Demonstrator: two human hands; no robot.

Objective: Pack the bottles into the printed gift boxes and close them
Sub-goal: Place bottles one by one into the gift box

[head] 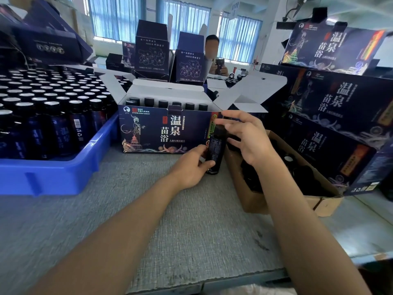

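A dark printed gift box (pixel 165 130) stands open in the middle of the table, white flaps up, with a row of black-capped bottles inside. In front of its right end my left hand (pixel 191 165) grips a dark bottle (pixel 215 150) that stands upright on the table. My right hand (pixel 244 135) hovers just right of that bottle's top, fingers spread and relaxed, holding nothing.
A blue tray (pixel 53 175) full of dark bottles fills the left. A brown cardboard box (pixel 276 201) with dark items sits at the right, beside stacked printed gift boxes (pixel 331 116). More open boxes (pixel 152 50) and a seated person (pixel 214 56) are behind.
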